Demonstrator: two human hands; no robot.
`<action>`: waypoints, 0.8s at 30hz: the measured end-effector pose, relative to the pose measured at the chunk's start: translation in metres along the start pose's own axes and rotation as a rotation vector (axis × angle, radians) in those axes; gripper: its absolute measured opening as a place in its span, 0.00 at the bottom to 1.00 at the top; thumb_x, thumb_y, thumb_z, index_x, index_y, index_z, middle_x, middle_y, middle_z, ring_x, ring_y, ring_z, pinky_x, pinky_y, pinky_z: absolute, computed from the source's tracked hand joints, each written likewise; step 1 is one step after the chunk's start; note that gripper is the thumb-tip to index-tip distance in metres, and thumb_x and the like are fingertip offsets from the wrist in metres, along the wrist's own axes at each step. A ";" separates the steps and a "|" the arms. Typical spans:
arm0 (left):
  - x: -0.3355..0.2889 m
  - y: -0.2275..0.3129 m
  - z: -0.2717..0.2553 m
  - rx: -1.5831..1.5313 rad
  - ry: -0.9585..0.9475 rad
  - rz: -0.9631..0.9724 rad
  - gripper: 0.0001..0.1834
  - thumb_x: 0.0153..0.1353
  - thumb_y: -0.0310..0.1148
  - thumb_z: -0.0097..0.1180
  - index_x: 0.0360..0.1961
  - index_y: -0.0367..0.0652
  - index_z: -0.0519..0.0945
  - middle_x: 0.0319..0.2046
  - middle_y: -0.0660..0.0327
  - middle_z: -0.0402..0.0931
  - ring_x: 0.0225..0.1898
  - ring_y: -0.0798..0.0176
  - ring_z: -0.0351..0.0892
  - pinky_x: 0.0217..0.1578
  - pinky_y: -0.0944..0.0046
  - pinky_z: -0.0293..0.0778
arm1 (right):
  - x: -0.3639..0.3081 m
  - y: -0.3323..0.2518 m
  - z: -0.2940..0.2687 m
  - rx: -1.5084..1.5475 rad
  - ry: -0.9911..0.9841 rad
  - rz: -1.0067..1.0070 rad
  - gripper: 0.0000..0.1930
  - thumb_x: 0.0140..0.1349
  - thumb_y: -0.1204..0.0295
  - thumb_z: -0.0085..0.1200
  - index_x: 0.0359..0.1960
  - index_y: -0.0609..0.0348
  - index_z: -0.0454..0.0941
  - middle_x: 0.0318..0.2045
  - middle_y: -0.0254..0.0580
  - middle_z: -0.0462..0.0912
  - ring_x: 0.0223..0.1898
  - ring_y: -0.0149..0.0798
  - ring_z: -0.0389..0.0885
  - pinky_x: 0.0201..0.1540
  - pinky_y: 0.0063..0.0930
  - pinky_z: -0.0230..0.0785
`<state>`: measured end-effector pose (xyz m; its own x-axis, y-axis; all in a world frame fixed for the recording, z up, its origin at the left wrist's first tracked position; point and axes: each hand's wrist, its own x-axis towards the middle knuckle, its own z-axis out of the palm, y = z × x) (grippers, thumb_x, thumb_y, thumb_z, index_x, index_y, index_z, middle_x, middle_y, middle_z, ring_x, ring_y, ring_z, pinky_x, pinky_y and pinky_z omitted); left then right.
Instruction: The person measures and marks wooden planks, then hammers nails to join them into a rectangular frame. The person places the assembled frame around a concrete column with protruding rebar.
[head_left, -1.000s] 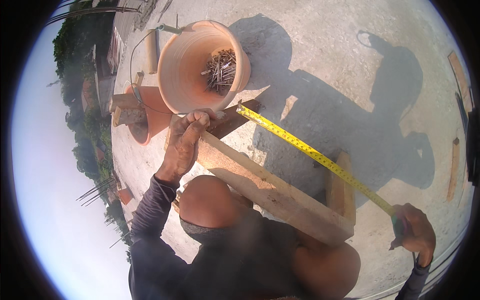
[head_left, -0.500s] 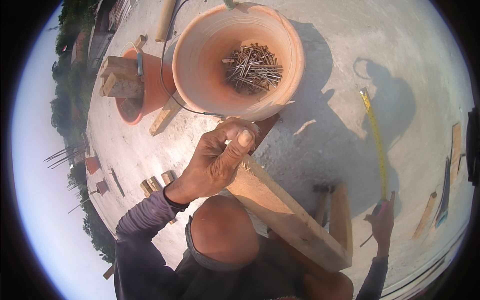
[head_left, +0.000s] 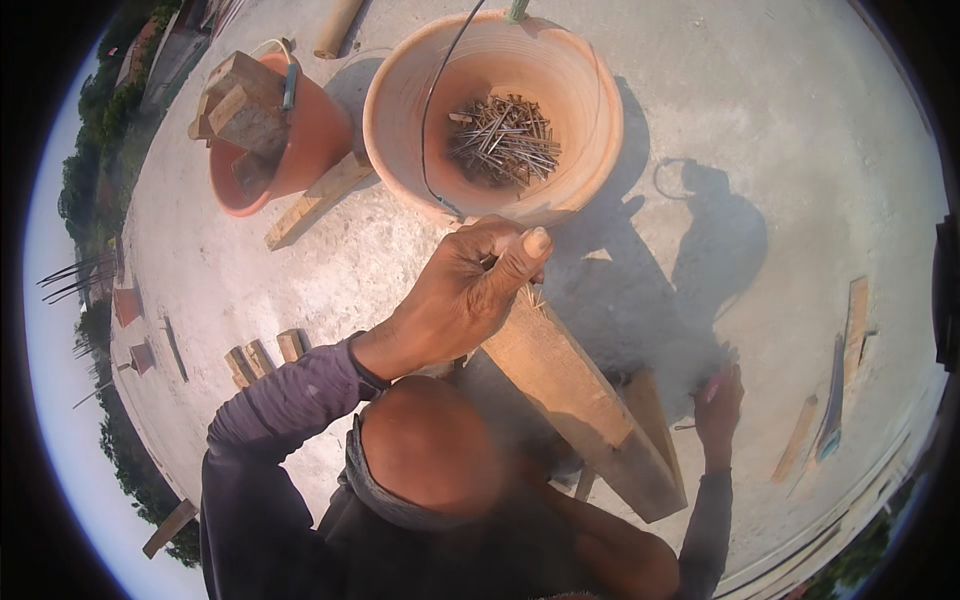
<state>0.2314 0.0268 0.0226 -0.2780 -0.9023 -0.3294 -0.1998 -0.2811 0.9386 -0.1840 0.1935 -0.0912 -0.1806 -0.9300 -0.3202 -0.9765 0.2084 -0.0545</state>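
The left hand curls at the wood, grip hidden, seemingly steadying it, the right hand clutches the tape, and measuring next calls for still wood.

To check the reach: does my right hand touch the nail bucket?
Apart. The head view shows shadowed concrete between the right hand and the nail bucket.

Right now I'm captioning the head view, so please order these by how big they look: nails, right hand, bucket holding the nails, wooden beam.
Largest to smallest:
1. Bucket
2. Wooden beam
3. Nails, as one heap
4. Right hand
Apparent size only; distances from the camera differ.
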 end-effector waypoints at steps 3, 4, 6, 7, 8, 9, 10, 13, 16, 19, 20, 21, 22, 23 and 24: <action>-0.002 0.001 0.003 0.011 0.024 0.012 0.33 0.77 0.58 0.48 0.30 0.35 0.80 0.31 0.61 0.71 0.37 0.67 0.69 0.43 0.64 0.69 | 0.015 -0.053 -0.077 0.895 -0.137 0.028 0.34 0.65 0.69 0.63 0.72 0.60 0.64 0.56 0.54 0.80 0.51 0.49 0.82 0.53 0.40 0.76; -0.001 0.002 0.005 0.002 0.025 0.009 0.33 0.77 0.57 0.48 0.30 0.35 0.80 0.30 0.61 0.71 0.36 0.67 0.69 0.42 0.64 0.69 | 0.019 -0.078 -0.104 1.049 -0.251 -0.113 0.31 0.68 0.68 0.61 0.71 0.60 0.66 0.56 0.56 0.81 0.48 0.49 0.85 0.52 0.38 0.77; 0.000 0.002 0.009 -0.028 0.020 0.013 0.32 0.77 0.57 0.48 0.29 0.36 0.79 0.28 0.63 0.70 0.34 0.68 0.68 0.41 0.64 0.69 | 0.030 -0.133 -0.147 1.081 -0.418 -0.276 0.30 0.69 0.64 0.61 0.69 0.60 0.69 0.55 0.58 0.82 0.47 0.48 0.86 0.51 0.37 0.78; 0.000 0.002 0.009 -0.042 0.022 0.020 0.32 0.77 0.57 0.49 0.28 0.36 0.78 0.27 0.64 0.70 0.33 0.69 0.68 0.39 0.65 0.69 | 0.036 -0.161 -0.161 1.069 -0.463 -0.428 0.31 0.68 0.63 0.62 0.69 0.60 0.69 0.55 0.58 0.82 0.48 0.48 0.86 0.51 0.37 0.78; 0.001 0.002 0.008 -0.053 0.029 0.027 0.33 0.77 0.57 0.49 0.27 0.37 0.78 0.26 0.64 0.69 0.32 0.70 0.67 0.38 0.65 0.69 | 0.043 -0.191 -0.167 0.993 -0.553 -0.353 0.33 0.69 0.62 0.63 0.71 0.61 0.67 0.58 0.55 0.80 0.51 0.44 0.85 0.53 0.36 0.78; 0.001 0.002 0.006 -0.046 0.022 0.026 0.32 0.77 0.57 0.49 0.27 0.37 0.77 0.26 0.65 0.69 0.31 0.71 0.66 0.36 0.65 0.68 | 0.048 -0.215 -0.171 0.982 -0.580 -0.435 0.35 0.70 0.61 0.64 0.73 0.63 0.64 0.62 0.52 0.77 0.53 0.41 0.84 0.55 0.36 0.78; 0.001 0.001 0.005 -0.041 0.018 0.024 0.32 0.77 0.57 0.49 0.26 0.37 0.76 0.25 0.65 0.68 0.30 0.71 0.66 0.34 0.65 0.67 | 0.049 -0.232 -0.174 0.907 -0.529 -0.438 0.38 0.68 0.62 0.65 0.74 0.62 0.62 0.63 0.52 0.76 0.52 0.40 0.85 0.54 0.35 0.79; 0.001 -0.004 0.002 -0.032 0.027 0.027 0.30 0.77 0.56 0.50 0.34 0.35 0.73 0.25 0.65 0.66 0.29 0.71 0.63 0.29 0.65 0.64 | 0.046 -0.259 -0.170 0.913 -0.410 -0.486 0.45 0.63 0.69 0.70 0.77 0.61 0.55 0.65 0.53 0.74 0.49 0.38 0.86 0.53 0.32 0.80; 0.000 -0.007 0.003 -0.062 0.064 0.057 0.29 0.77 0.56 0.49 0.40 0.34 0.71 0.27 0.64 0.66 0.29 0.71 0.63 0.29 0.65 0.65 | 0.045 -0.257 -0.164 1.091 -0.519 -0.284 0.51 0.57 0.76 0.73 0.79 0.61 0.51 0.66 0.55 0.74 0.48 0.35 0.86 0.51 0.28 0.81; 0.001 -0.004 0.000 -0.145 0.006 0.012 0.30 0.78 0.57 0.45 0.43 0.34 0.70 0.29 0.61 0.68 0.32 0.70 0.65 0.31 0.65 0.66 | 0.052 -0.251 -0.162 1.153 -0.616 -0.275 0.55 0.54 0.80 0.73 0.80 0.61 0.48 0.68 0.56 0.72 0.48 0.33 0.85 0.50 0.26 0.81; 0.001 -0.003 -0.003 -0.183 -0.012 -0.010 0.30 0.79 0.57 0.44 0.43 0.34 0.71 0.30 0.60 0.69 0.33 0.70 0.66 0.33 0.66 0.67 | 0.054 -0.250 -0.162 1.171 -0.648 -0.251 0.55 0.54 0.80 0.73 0.80 0.61 0.48 0.68 0.56 0.72 0.48 0.32 0.85 0.51 0.27 0.81; 0.002 -0.002 -0.006 -0.221 -0.023 -0.036 0.31 0.79 0.57 0.43 0.44 0.33 0.72 0.31 0.59 0.70 0.34 0.70 0.67 0.34 0.66 0.68 | 0.056 -0.250 -0.162 1.187 -0.687 -0.230 0.55 0.54 0.80 0.73 0.80 0.61 0.47 0.68 0.56 0.72 0.49 0.32 0.85 0.51 0.27 0.81; 0.000 0.000 -0.012 -0.233 -0.057 -0.084 0.31 0.79 0.58 0.43 0.46 0.34 0.73 0.33 0.59 0.71 0.36 0.70 0.69 0.36 0.66 0.68 | 0.057 -0.251 -0.161 1.190 -0.688 -0.229 0.55 0.54 0.80 0.73 0.80 0.61 0.48 0.68 0.56 0.72 0.49 0.32 0.85 0.51 0.27 0.81; -0.002 0.001 -0.018 -0.244 -0.092 -0.130 0.31 0.79 0.58 0.42 0.47 0.34 0.74 0.34 0.59 0.71 0.37 0.70 0.70 0.38 0.67 0.69 | 0.058 -0.251 -0.161 1.194 -0.687 -0.228 0.55 0.54 0.80 0.73 0.80 0.61 0.48 0.68 0.56 0.72 0.49 0.32 0.85 0.52 0.28 0.81; -0.002 0.001 -0.024 -0.254 -0.130 -0.177 0.31 0.79 0.58 0.41 0.49 0.34 0.75 0.36 0.59 0.72 0.39 0.69 0.71 0.40 0.67 0.70 | 0.059 -0.252 -0.161 1.200 -0.685 -0.225 0.55 0.54 0.80 0.73 0.80 0.61 0.48 0.68 0.56 0.72 0.49 0.33 0.85 0.52 0.28 0.81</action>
<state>0.2543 0.0210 0.0266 -0.3805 -0.7877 -0.4846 -0.0197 -0.5170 0.8558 0.0326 0.0373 0.0555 0.3966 -0.7193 -0.5704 -0.2193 0.5291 -0.8197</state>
